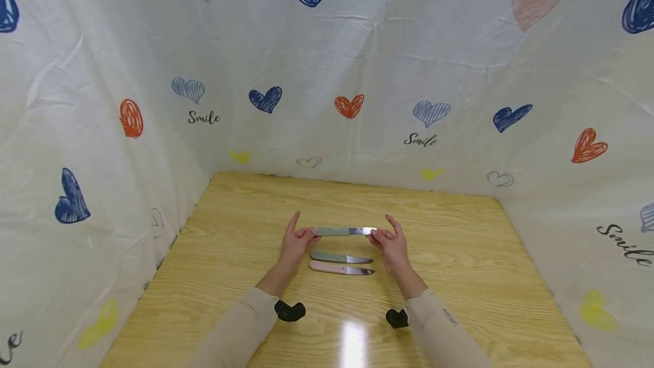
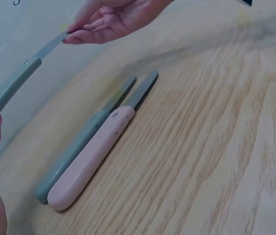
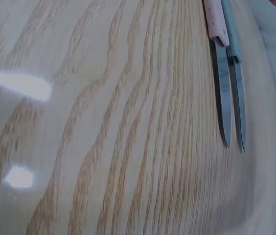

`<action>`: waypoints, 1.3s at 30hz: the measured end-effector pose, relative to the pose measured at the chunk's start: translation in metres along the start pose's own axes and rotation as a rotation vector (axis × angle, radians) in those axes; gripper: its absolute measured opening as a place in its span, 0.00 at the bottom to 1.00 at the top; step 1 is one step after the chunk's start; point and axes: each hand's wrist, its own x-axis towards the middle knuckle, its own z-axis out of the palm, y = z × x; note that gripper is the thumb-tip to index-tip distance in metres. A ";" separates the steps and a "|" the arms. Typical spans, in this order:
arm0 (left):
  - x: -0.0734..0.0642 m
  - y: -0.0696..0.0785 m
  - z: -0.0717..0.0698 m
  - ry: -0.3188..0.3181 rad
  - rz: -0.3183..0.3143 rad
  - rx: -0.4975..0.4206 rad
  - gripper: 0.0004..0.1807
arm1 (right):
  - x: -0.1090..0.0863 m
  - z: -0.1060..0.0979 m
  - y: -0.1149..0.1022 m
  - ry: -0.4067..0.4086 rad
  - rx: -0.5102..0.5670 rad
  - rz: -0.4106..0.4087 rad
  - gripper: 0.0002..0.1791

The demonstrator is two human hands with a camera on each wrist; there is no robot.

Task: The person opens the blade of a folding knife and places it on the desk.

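Note:
Between both hands a green-handled knife (image 1: 332, 231) is held level above the table, blade to the right. My left hand (image 1: 296, 243) pinches the handle's end between thumb and fingers, index finger raised. The blade's tip end is pinched by my right hand (image 1: 391, 246), which also has a finger pointing up. Nearer me, a second green-handled knife (image 1: 329, 256) and a pink-handled knife (image 1: 328, 267) lie side by side on the wood, blades pointing right. In the left wrist view the pink handle (image 2: 91, 159) partly overlaps the green one (image 2: 72, 154).
The wood-grain table (image 1: 245, 203) meets a white curtain (image 1: 368, 44) printed with hearts at its back and sides. Black wrist straps (image 1: 290, 311) show at both sleeves. A bright light reflection lies on the front of the tabletop.

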 end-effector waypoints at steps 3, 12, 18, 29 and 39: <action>0.000 0.002 -0.001 -0.029 0.007 0.012 0.44 | 0.000 -0.002 -0.001 0.017 -0.003 0.012 0.42; 0.005 -0.002 -0.008 0.033 -0.043 0.110 0.45 | 0.005 -0.008 0.007 0.091 -0.102 0.106 0.46; 0.010 -0.011 -0.011 0.204 -0.083 0.281 0.46 | 0.010 -0.012 0.019 0.136 -0.169 0.205 0.51; 0.006 -0.023 -0.013 0.328 -0.030 0.740 0.41 | 0.011 -0.023 0.025 0.130 -0.500 0.174 0.58; 0.007 -0.026 -0.008 0.323 0.037 0.821 0.44 | 0.011 -0.026 0.023 0.156 -0.653 0.192 0.60</action>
